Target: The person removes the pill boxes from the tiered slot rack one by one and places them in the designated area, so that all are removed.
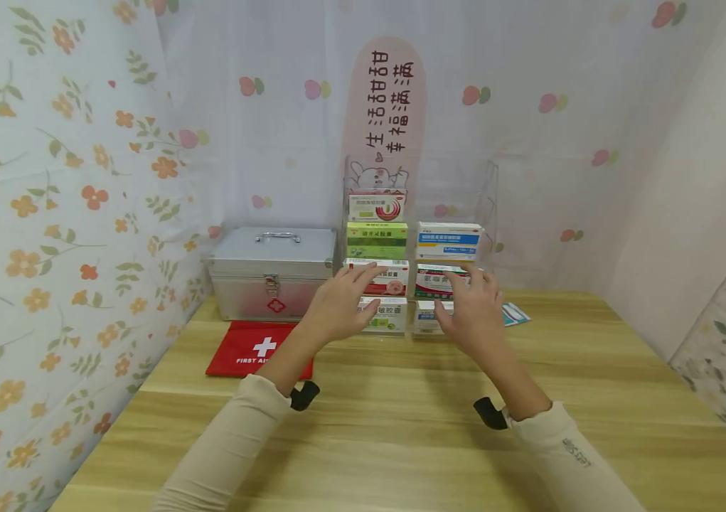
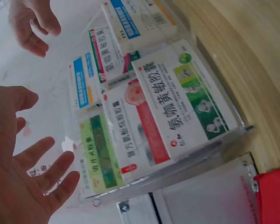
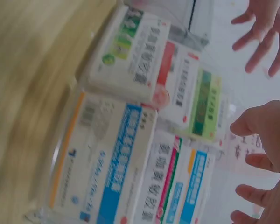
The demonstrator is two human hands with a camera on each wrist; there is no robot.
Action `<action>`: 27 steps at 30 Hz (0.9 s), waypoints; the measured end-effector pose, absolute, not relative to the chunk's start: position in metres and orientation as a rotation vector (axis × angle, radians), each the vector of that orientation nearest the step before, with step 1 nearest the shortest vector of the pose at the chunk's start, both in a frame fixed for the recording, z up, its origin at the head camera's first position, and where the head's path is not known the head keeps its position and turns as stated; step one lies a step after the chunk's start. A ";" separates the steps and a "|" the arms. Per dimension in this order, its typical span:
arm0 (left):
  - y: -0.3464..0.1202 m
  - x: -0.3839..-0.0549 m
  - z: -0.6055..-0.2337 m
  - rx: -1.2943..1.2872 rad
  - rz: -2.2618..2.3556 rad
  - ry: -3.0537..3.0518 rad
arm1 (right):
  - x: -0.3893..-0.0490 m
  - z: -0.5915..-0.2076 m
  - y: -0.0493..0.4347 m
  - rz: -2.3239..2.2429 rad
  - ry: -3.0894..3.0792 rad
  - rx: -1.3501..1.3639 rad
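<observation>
My left hand [image 1: 337, 306] hovers with spread fingers in front of the left column of medicine boxes, holding nothing. My right hand [image 1: 476, 313], fingers apart and slightly bent, is likewise bare before the right column. Both columns stand in a clear tiered rack [image 1: 489, 206]. On the left are a white box with a red swirl [image 1: 375, 208], a green box [image 1: 375, 240], a white and red box [image 2: 136, 130] and a white and green box [image 2: 184, 95]. The right column has blue and white boxes at top [image 1: 449, 242] and bottom [image 3: 105, 158], with a green and magenta-striped box [image 3: 161, 179] between.
A silver case [image 1: 273, 267] with a red cross stands left of the rack. Before it lies a red first-aid pouch [image 1: 235, 352]. A small blue and white packet [image 1: 516, 314] lies right of the rack on the wooden table [image 1: 394, 427]. Curtains hang behind.
</observation>
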State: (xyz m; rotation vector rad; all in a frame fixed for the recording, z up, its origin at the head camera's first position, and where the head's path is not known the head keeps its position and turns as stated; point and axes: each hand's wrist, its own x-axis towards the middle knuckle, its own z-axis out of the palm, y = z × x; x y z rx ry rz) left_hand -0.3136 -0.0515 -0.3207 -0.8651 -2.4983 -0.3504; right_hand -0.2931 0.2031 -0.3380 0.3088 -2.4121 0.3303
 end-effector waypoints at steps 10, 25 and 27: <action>-0.073 -0.343 -0.350 -0.726 -0.575 -2.435 | -0.295 -0.351 0.181 0.356 -2.500 0.378; -0.086 -0.364 -0.379 -0.700 -0.525 -2.493 | -0.325 -0.360 0.157 0.442 -2.672 0.562; -0.085 -0.366 -0.381 -0.684 -0.548 -2.504 | -0.330 -0.360 0.156 0.431 -2.695 0.581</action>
